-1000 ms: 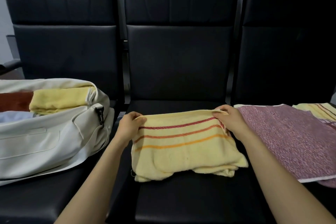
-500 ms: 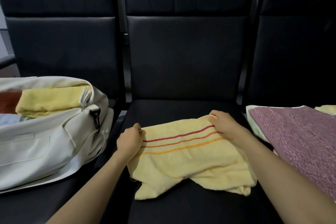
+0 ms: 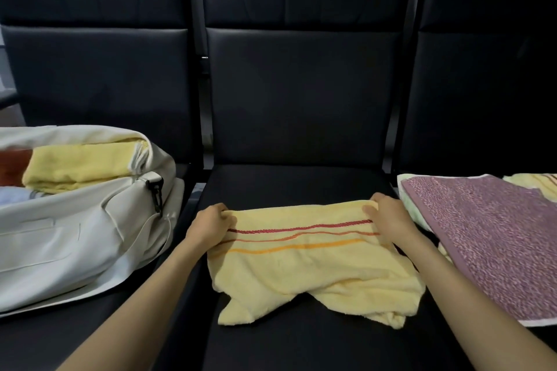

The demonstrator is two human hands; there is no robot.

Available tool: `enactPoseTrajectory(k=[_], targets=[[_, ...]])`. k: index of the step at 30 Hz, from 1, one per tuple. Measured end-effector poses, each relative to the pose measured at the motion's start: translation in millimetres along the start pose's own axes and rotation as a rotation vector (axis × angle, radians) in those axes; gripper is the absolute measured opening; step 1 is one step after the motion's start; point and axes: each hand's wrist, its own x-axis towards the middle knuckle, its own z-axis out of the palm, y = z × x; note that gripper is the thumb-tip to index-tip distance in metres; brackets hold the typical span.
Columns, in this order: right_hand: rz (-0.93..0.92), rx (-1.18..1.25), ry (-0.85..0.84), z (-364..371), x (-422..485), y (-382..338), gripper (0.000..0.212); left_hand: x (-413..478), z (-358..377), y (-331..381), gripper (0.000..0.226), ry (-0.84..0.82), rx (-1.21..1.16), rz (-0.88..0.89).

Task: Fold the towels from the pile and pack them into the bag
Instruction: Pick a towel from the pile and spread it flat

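A yellow towel [image 3: 313, 268] with red and orange stripes lies rumpled on the middle black seat [image 3: 301, 181]. My left hand [image 3: 211, 224] grips its far left corner, and my right hand [image 3: 387, 220] grips its far right corner. The near edge of the towel is bunched and uneven. On the left seat sits an open white bag [image 3: 75, 238] holding a folded yellow towel [image 3: 81, 169], with a reddish one and a pale blue one beside it. The pile on the right seat shows a purple towel [image 3: 488, 238] on top.
Three black padded chairs stand side by side with tall backrests. Another yellow striped towel [image 3: 533, 185] peeks out behind the purple one at the far right. A black clip [image 3: 155, 193] hangs on the bag's near end.
Both hands have kept their grip on the towel's far corners while drawing it back level across the seat. Its near edge has gone from fairly neat to bunched. The camera has tilted down.
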Motion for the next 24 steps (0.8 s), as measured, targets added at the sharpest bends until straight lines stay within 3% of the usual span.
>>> enactPoseTrajectory(k=[2, 8, 14, 20, 24], targets=[[0.021, 0.078, 0.013, 2, 0, 1, 0.007, -1, 1, -1, 0.012, 0.046, 0.011, -0.013], [0.092, 0.16, -0.042, 14, 15, 0, 0.013, 1, 7, -3, 0.015, 0.132, 0.059, -0.042], [0.083, 0.178, -0.252, 4, 31, -5, 0.018, -1, 10, -7, 0.013, 0.157, -0.017, -0.018], [-0.019, -0.016, -0.37, -10, 28, -15, 0.017, 9, -1, -7, 0.005, 0.02, -0.117, -0.076], [-0.047, -0.09, -0.44, -10, 26, -23, 0.019, 10, -5, -7, 0.022, -0.06, -0.146, -0.136]])
